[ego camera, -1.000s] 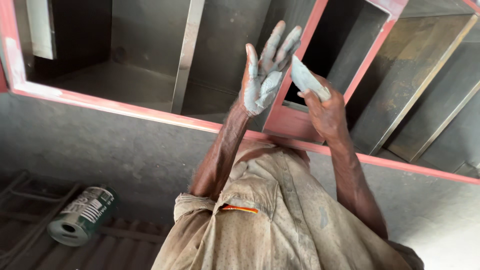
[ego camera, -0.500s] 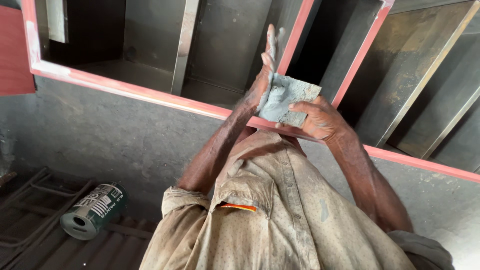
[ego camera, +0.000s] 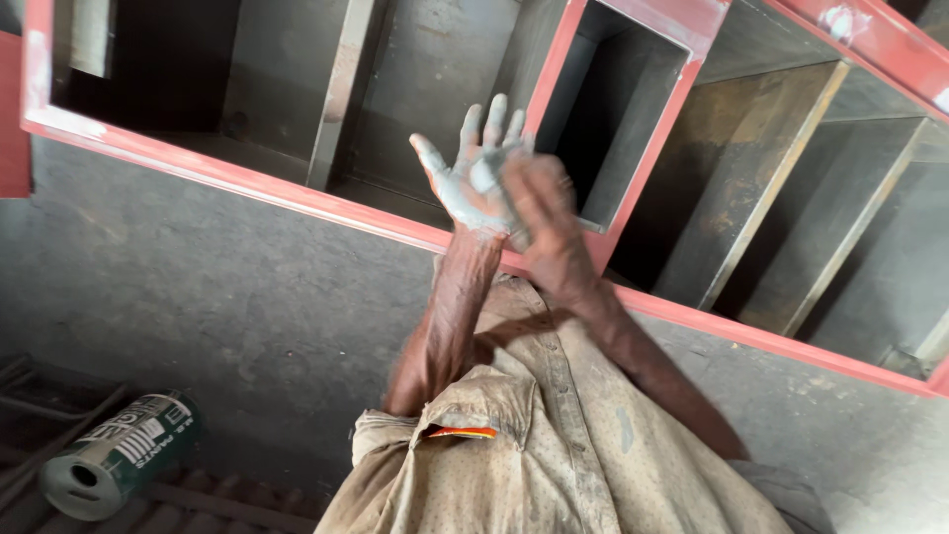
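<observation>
The grey floor (ego camera: 227, 287) carries a metal cabinet (ego camera: 633, 138) with red-painted edges and open compartments. A green tin (ego camera: 119, 455) lies on its side on dark corrugated sheet (ego camera: 198, 504), well apart from the cabinet.

The left hand (ego camera: 473, 183) is coated pale grey across palm and fingers; the right hand (ego camera: 542, 213) over it is bare brown, as are both forearms. The shirt (ego camera: 554, 445) is dusty beige with a fine dotted pattern and grey smears; its pocket (ego camera: 460, 432) carries a small red-and-orange strip. The frame (ego camera: 297, 193) is red along its edges with dull grey and rust-brown panels inside; the floor (ego camera: 198, 297) is dark mottled grey; the can (ego camera: 119, 455) is dark green with white lettering and stripes.
</observation>
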